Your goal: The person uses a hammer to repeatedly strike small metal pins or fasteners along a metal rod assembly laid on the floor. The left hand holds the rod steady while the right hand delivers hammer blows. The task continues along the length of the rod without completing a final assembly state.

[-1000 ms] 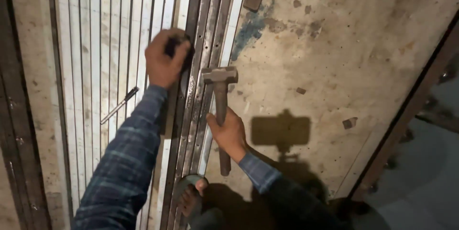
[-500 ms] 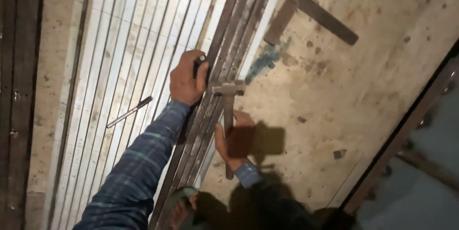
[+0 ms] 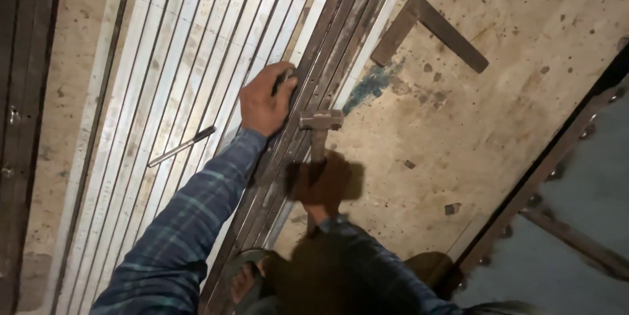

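The left hand [image 3: 264, 104] is clamped down on a small dark tool [image 3: 283, 81], probably a punch or chisel, though only its top peeks out of the fist. It is set against the dark steel bars [image 3: 327, 59] that run diagonally beside the pale strips [image 3: 190, 59]. The right hand [image 3: 313, 184], deep in shadow, is wrapped around the handle of the hammer [image 3: 320, 120], whose head sits just beside the left fingers, at the edge of the dark bars over the worn table [image 3: 498, 151].

Judging from this, the strike is the step in hand, and it wants care: the hammer face lands very near the left knuckles, so short, square blows look wiser than a big swing. The left fist should hold the tool steady against the bar so it cannot skid off. The grip on the handle looks rather close to the head, which suits control over force.

A thin rod [image 3: 181, 147] lies loose on the pale strips, well apart from both hands, and a try square [image 3: 429, 27] rests on the table beyond. A sandalled foot [image 3: 247, 279] braces at the near end of the bars.

Containers? None in view: no box, tray or tin anywhere on this table.
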